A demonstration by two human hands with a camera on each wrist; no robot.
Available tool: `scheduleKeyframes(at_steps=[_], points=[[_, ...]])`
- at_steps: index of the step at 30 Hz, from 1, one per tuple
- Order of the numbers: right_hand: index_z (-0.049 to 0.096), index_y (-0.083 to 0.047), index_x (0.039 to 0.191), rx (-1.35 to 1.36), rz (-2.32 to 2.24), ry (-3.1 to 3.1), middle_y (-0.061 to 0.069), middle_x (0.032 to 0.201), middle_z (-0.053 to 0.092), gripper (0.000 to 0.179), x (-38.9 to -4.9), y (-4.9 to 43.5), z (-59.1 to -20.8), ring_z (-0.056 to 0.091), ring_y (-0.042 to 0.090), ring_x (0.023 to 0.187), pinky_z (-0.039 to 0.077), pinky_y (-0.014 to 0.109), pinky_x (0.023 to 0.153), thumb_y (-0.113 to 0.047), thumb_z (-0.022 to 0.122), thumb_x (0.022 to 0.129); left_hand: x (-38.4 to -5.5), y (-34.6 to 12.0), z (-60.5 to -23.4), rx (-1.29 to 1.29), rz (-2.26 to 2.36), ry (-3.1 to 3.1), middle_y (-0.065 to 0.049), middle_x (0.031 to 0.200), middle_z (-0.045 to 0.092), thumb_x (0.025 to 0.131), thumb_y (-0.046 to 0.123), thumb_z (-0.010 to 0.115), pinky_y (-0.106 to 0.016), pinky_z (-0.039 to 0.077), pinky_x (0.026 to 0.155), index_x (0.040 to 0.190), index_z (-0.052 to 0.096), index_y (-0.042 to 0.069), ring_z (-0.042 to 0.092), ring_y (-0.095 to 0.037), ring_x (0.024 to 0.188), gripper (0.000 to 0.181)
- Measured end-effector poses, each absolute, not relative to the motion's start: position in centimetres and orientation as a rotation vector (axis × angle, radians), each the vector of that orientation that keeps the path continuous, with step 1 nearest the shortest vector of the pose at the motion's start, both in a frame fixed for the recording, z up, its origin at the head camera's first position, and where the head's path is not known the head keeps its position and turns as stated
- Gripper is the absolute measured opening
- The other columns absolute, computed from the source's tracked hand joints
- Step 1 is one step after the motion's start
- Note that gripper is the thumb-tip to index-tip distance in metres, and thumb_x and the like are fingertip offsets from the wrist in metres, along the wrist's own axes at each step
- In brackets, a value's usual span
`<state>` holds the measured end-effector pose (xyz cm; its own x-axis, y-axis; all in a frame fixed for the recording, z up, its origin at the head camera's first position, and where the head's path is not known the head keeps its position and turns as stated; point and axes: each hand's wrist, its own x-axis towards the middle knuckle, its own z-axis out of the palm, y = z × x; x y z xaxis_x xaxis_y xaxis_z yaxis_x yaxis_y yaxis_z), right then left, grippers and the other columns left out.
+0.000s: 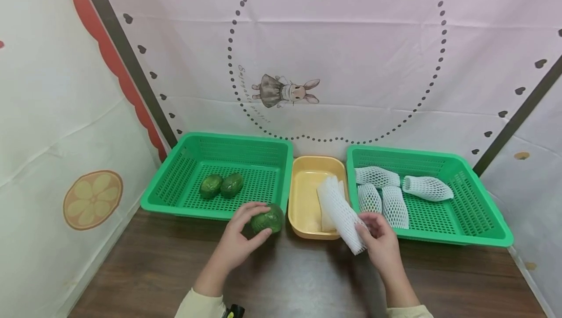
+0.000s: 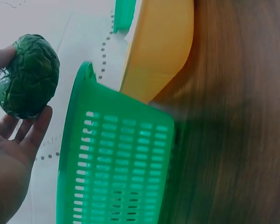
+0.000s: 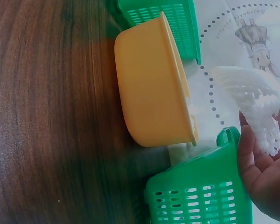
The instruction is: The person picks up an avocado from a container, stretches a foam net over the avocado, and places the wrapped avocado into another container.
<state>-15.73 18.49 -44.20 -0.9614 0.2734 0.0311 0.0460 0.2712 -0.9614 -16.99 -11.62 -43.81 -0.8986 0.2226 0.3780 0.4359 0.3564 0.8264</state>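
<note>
My left hand holds a dark green, glossy, wrinkled round fruit just in front of the left basket. In the left wrist view, thumb and fingers grip the fruit from opposite sides. My right hand pinches the lower end of a white foam net sleeve, which slants up over the yellow tray. The right wrist view shows the sleeve rising from between thumb and fingers. Fruit and sleeve are apart.
Two more green fruits lie in the left green basket. White sleeve material lies in the tray. Several net-covered items fill part of the right green basket. Behind hangs a printed cloth; below is a wooden table.
</note>
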Motion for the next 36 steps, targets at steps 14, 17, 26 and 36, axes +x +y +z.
scheduleKeyframes(at_steps=[14,17,26,36], points=[[0.056,0.007,0.106,-0.224,1.861,-2.188,-0.006,0.085,0.06,0.022,-15.2,18.7,-44.4,0.053,0.006,0.076,0.043,0.017,0.066,0.004,0.062,0.085,-15.7,-9.1,-46.3,-0.794,-1.535,-2.439,0.003,0.124,0.05,0.077,0.019,0.077,-0.039,0.044,0.088,0.108,0.061,0.024,0.044,-0.022,0.117,0.035],[0.057,0.007,0.105,-0.228,1.866,-2.177,-0.007,0.084,0.06,0.021,-15.2,18.8,-44.6,0.054,0.006,0.076,0.044,0.018,0.066,0.005,0.062,0.085,-15.5,-8.7,-46.8,-0.839,-1.495,-2.499,0.005,0.123,0.05,0.078,0.022,0.076,-0.04,0.045,0.087,0.107,0.06,0.025,0.042,-0.02,0.117,0.033],[0.057,0.006,0.105,-0.253,1.862,-2.196,-0.008,0.085,0.059,0.022,-15.1,18.8,-44.6,0.053,0.007,0.077,0.044,0.018,0.067,0.006,0.061,0.084,-15.5,-7.7,-48.7,-0.809,-1.514,-2.72,0.007,0.119,0.049,0.08,0.028,0.074,-0.039,0.044,0.085,0.107,0.059,0.027,0.044,-0.019,0.11,0.03],[0.056,0.005,0.108,-0.255,1.875,-2.211,-0.007,0.086,0.059,0.023,-15.0,18.8,-44.5,0.052,0.008,0.078,0.044,0.018,0.067,0.002,0.062,0.086,-15.8,-7.1,-50.1,-0.821,-1.515,-2.763,0.007,0.117,0.05,0.08,0.031,0.073,-0.04,0.043,0.088,0.107,0.06,0.026,0.045,-0.018,0.11,0.031]])
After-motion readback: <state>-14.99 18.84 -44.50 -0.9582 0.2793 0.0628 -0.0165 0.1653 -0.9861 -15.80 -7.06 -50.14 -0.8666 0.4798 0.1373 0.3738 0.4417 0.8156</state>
